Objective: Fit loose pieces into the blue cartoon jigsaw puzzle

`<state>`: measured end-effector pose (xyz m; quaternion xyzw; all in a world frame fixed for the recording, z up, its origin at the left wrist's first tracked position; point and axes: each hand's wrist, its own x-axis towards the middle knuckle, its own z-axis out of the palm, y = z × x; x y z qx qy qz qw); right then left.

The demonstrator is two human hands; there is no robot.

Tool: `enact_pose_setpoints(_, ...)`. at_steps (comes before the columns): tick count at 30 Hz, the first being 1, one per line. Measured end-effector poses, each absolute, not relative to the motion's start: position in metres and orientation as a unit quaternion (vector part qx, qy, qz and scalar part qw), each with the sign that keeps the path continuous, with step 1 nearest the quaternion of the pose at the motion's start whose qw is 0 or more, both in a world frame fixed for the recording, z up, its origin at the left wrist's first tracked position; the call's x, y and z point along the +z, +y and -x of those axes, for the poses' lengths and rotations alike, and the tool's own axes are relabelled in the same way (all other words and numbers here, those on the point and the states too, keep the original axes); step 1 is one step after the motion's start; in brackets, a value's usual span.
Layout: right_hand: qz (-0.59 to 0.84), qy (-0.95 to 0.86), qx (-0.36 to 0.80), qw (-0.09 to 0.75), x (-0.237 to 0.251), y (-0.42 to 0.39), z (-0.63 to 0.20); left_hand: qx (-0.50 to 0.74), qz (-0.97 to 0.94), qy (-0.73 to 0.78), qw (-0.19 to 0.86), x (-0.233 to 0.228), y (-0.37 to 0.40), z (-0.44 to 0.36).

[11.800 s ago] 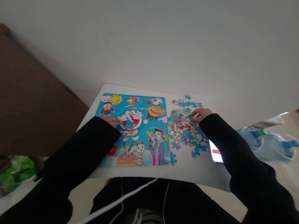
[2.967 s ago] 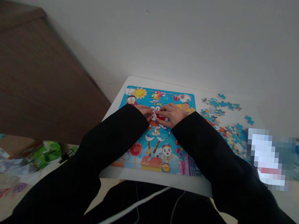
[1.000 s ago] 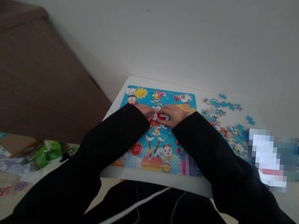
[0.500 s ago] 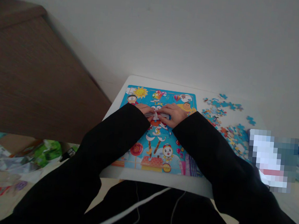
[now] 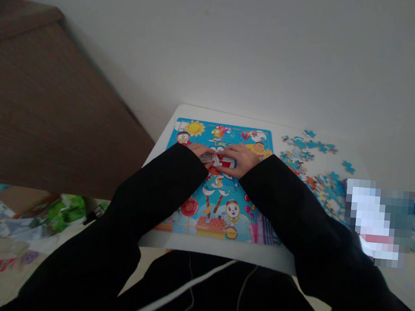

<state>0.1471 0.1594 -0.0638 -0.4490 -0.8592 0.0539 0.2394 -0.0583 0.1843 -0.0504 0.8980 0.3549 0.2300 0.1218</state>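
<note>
A colourful cartoon jigsaw board (image 5: 224, 210) lies on a small white table (image 5: 217, 249). Both my hands meet over the white-and-blue figure's face near the top of the board. My left hand (image 5: 199, 151) lies low on the board with its fingers pointing right. My right hand (image 5: 242, 159) is curled, and its fingertips pinch a small red-and-white puzzle piece (image 5: 223, 162) down at the face. The fingertips of the two hands nearly touch. Black sleeves cover both arms and hide the board's left edge and lower right corner.
A scatter of several loose blue pieces (image 5: 313, 174) lies on the table right of the board. A blurred-out white object (image 5: 372, 218) sits at the right edge. Brown furniture (image 5: 51, 113) stands to the left, with bags and wrappers (image 5: 27, 217) on the floor. White cables (image 5: 181, 288) cross my lap.
Long ago my right hand was at the loose pile; it is now on the board. Over the last second both hands stay at the figure's face, with only small finger shifts.
</note>
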Motion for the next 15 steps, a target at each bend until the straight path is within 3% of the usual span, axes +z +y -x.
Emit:
enact_pose_setpoints(8,0.468,-0.825,0.141,0.283,-0.062,0.160,-0.148,0.262,-0.896,0.337,0.124,-0.058,0.188,0.059)
enact_pose_setpoints(15,0.458,-0.671,0.404,0.420,-0.060,0.159,-0.145,0.330,-0.894,0.282,0.110,-0.069,0.192,0.058)
